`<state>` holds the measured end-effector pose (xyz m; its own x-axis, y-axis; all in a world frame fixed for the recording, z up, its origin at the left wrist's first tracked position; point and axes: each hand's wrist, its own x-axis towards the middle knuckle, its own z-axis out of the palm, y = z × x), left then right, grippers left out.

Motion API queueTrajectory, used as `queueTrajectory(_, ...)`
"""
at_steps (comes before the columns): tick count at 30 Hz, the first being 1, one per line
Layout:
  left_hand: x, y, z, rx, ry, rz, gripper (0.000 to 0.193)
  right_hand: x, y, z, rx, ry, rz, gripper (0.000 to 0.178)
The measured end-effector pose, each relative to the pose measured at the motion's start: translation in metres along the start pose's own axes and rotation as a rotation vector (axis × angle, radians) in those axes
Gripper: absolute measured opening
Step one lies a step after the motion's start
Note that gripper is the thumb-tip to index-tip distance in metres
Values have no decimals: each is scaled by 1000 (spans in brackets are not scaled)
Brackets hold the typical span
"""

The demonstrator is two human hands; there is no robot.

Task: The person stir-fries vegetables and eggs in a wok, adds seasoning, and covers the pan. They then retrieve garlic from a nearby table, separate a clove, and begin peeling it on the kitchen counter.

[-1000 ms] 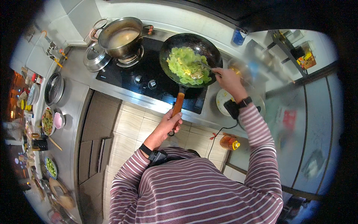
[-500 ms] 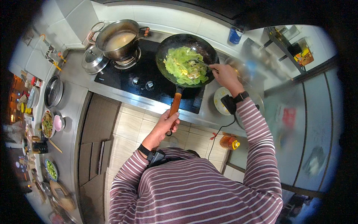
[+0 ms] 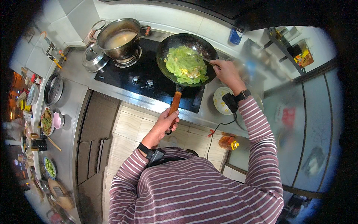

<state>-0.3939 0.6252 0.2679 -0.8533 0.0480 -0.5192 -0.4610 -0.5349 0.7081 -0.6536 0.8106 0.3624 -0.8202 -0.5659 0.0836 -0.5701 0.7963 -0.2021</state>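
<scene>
A dark wok [image 3: 209, 44] sits over the right side of the black glass hob [image 3: 123, 80]. In it lie thin pale-green vegetable slices [image 3: 181, 61] with yellow and white bits that look like egg. My left hand [image 3: 166, 121] is closed around the wok's wooden handle [image 3: 176, 100]. At the wok's right rim, my right hand [image 3: 227, 74] grips what looks like a metal spatula [image 3: 206, 59], its thin shaft reaching over the food. The spatula's blade cannot be made out. Just below the right hand stands a white plate [image 3: 219, 100] with yellow smears.
A steel pot [image 3: 112, 31] of cloudy liquid stands on the left burner, beside a metal lid [image 3: 93, 59]. Bowls, a plate of food [image 3: 47, 121] and chopsticks [image 3: 54, 144] line the left counter. An oil bottle [image 3: 228, 142] stands low at right; a black cable [image 3: 211, 138] hangs from my right wrist.
My right hand has shifted slightly, drawing the spatula up and back toward the wok's right rim. The green slices lie a little differently. My left hand keeps its hold on the handle.
</scene>
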Motion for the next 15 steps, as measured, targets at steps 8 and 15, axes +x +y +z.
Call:
queueTrajectory(8, 0, 0, -2, 6, -4, -6, 21, -17, 1, -34, -31, 0, -12, 28)
queueTrajectory(15, 2, -1, 1, 22, 6, -6, 20, -3, 3, -14, -77, -74, -67, 27)
